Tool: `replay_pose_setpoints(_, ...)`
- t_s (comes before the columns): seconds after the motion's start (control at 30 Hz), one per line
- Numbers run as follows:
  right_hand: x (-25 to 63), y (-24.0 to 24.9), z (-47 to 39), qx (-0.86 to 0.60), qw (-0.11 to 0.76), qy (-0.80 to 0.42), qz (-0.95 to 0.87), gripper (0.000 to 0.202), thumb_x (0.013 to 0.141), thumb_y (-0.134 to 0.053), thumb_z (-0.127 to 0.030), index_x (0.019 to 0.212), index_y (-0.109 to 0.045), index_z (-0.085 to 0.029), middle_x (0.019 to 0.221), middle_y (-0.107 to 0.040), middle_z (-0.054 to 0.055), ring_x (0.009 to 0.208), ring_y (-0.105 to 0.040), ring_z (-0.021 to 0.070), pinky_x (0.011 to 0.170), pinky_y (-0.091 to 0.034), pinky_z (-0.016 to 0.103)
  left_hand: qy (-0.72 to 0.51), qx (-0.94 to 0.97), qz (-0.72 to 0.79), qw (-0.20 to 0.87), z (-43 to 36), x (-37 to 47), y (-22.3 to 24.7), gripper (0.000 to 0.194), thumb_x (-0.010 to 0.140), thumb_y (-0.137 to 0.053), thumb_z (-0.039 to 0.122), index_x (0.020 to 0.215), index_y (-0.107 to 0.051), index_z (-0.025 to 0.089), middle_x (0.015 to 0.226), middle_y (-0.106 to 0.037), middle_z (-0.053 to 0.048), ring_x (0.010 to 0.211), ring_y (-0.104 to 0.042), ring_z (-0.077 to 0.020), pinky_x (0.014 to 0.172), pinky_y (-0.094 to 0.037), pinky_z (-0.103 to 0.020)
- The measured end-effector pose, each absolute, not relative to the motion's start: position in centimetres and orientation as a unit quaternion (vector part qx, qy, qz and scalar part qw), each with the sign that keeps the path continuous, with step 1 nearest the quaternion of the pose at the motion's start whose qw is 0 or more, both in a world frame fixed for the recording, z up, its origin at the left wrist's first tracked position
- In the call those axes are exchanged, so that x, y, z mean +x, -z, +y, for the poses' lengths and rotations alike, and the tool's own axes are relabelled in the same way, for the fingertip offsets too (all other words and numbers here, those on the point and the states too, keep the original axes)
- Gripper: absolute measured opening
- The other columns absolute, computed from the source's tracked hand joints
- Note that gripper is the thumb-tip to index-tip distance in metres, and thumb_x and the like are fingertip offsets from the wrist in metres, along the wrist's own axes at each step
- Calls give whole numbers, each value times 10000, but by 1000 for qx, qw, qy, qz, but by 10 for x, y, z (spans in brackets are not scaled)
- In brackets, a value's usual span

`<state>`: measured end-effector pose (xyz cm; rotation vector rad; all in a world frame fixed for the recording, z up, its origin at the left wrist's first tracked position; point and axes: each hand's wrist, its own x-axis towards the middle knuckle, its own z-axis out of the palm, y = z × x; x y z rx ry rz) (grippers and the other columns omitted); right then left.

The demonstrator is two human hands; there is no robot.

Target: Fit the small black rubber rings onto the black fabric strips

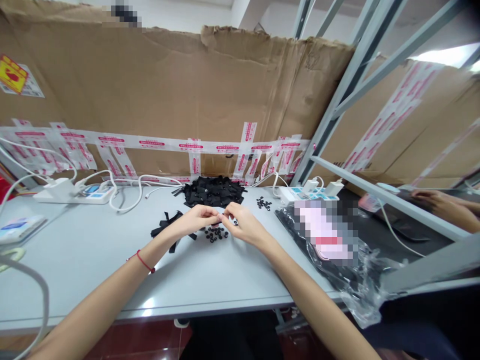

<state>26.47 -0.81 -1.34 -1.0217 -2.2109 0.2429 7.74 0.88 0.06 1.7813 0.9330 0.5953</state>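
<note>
My left hand (200,219) and my right hand (242,224) meet over the middle of the table, fingertips pinched together and almost touching. A bit of something dark shows beneath the fingers, but most of it is hidden and I cannot tell its kind. Just below them lie several small black rings (214,235). Beside and partly under my left wrist is a loose group of black fabric strips (165,226). Beyond both hands rises a larger heap of black strips (213,190). Another cluster of small black parts (264,203) lies to the right.
Cardboard (180,90) walls off the table's back. White power strips (80,192) with cables stand at the left and back right. A phone with a blurred pink screen (322,232) rests on clear plastic bagging (369,285). Past the metal frame (397,200), another person's hands (431,200) show.
</note>
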Motion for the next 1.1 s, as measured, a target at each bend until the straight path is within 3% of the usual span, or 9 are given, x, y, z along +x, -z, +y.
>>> replay_pose_setpoints(0.17,262,17,-7,-330,325,-2,-886,250,957,-310,-204,765,-469,-188,775,-501,65,746,-454,186,704,-384,304,-281,687,360,565,3,78,-6,262,770,-643,411,803,-672,153,759,-637,-11,718,-552,-118,688,-419,-224)
replay_pose_setpoints(0.33,262,22,-2,-341,298,35,-891,302,970,-250,-190,769,-475,-185,762,-501,76,729,-449,197,683,-379,311,-302,672,362,571,2,77,-2,279,761,-656,425,769,-668,147,729,-608,-4,695,-521,-106,699,-411,-229)
replay_pose_setpoints(0.47,263,20,-3,-331,283,-6,-900,334,982,-251,-263,768,-492,-179,756,-522,75,708,-460,189,680,-387,311,-299,670,364,574,2,76,-2,304,759,-653,441,799,-682,142,700,-589,-5,665,-494,-105,662,-401,-229)
replay_pose_setpoints(0.6,259,21,-5,-339,340,-150,-864,364,978,-247,-267,732,-499,-179,722,-555,42,679,-504,152,686,-394,276,-294,678,363,567,0,76,-5,301,776,-636,443,770,-670,144,714,-598,-9,674,-492,-108,663,-399,-226)
replay_pose_setpoints(0.73,255,27,-4,-394,379,-265,-794,420,971,-267,-326,652,-492,-172,636,-559,5,573,-481,114,592,-358,237,-291,684,367,560,0,75,-7,279,764,-649,428,778,-664,149,748,-608,-10,699,-502,-114,690,-399,-233)
replay_pose_setpoints(0.83,255,30,-1,-416,369,-253,-792,394,955,-309,-310,629,-482,-174,617,-556,2,556,-467,111,580,-339,234,-273,683,383,559,1,73,-6,281,748,-659,435,797,-672,158,726,-595,0,680,-500,-113,668,-387,-232)
replay_pose_setpoints(1.0,257,29,0,-416,337,-176,-826,362,943,-306,-236,609,-438,-187,598,-525,7,557,-455,119,606,-336,249,-232,686,437,534,4,72,0,345,707,-662,472,588,-600,155,551,-504,28,549,-429,-98,536,-310,-230)
replay_pose_setpoints(1.1,257,25,-3,-414,325,-159,-836,349,944,-308,-222,619,-430,-189,601,-512,5,563,-461,121,605,-331,247,-224,687,505,472,6,73,4,331,656,-676,457,569,-606,146,523,-525,22,509,-423,-100,502,-284,-233)
